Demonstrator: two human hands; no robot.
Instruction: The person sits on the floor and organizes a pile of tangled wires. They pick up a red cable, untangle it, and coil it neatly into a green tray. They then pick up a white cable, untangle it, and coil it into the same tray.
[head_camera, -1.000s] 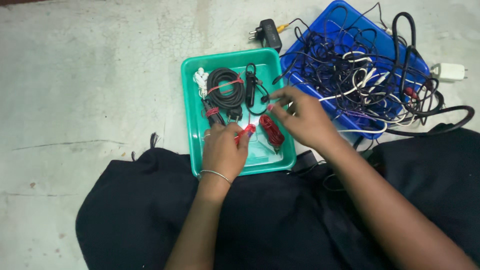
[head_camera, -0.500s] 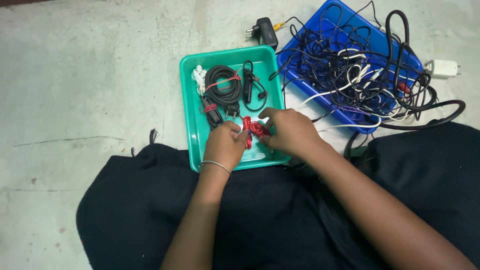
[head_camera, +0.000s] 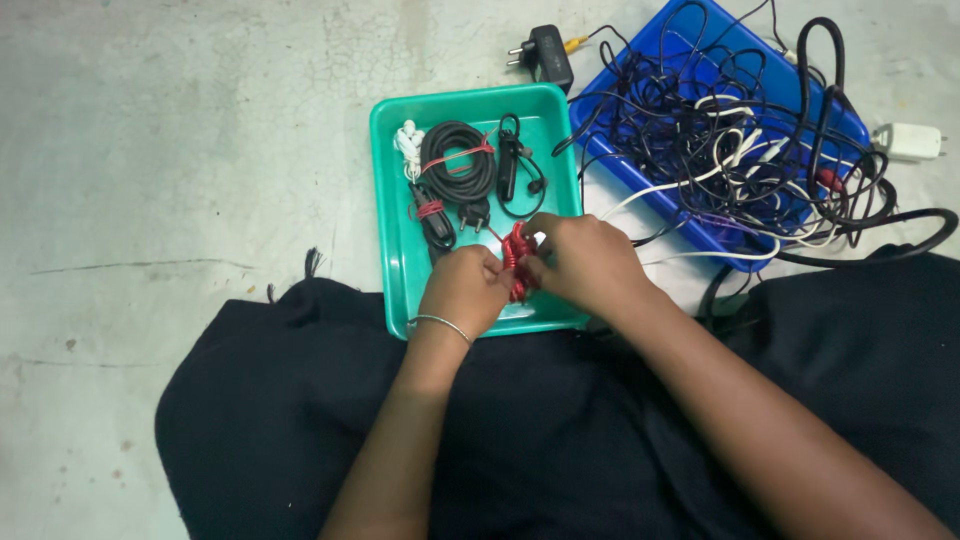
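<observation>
Both my hands meet over the near half of a green tray. My left hand and my right hand together pinch a small bundle of red cable between their fingertips, just above the tray floor. Farther back in the tray lie a coiled black cable tied with a red band, a white earphone bundle, a small black plug lead and a black earpiece with a looped wire.
A blue tray at the right holds a tangle of black, white and purple cables that spill over its rim. A black charger and a white adapter lie on the concrete floor. Dark cloth covers my lap.
My right hand came down from the tray's right edge to the red cable. The two red coils, apart a second ago, are now held together between both hands.
</observation>
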